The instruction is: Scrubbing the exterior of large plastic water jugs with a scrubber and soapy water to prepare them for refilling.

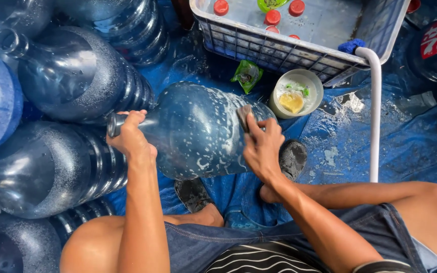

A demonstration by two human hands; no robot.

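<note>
The big blue water jug [198, 131] lies on its side across the blue tarp [410, 146], streaked with suds. The left hand [132, 136] is wrapped around its neck; the right hand [262, 146] presses a scrubbing pad [244, 116] against its wall, fingers closed on it. More blue jugs [72, 76] crowd in at the left, one touching the soapy jug. Just beyond the pad sits a white tub [296, 93] of soap, a green sachet [247, 76] beside it, then a white crate [259, 48] and a white hose [375, 116].
</note>
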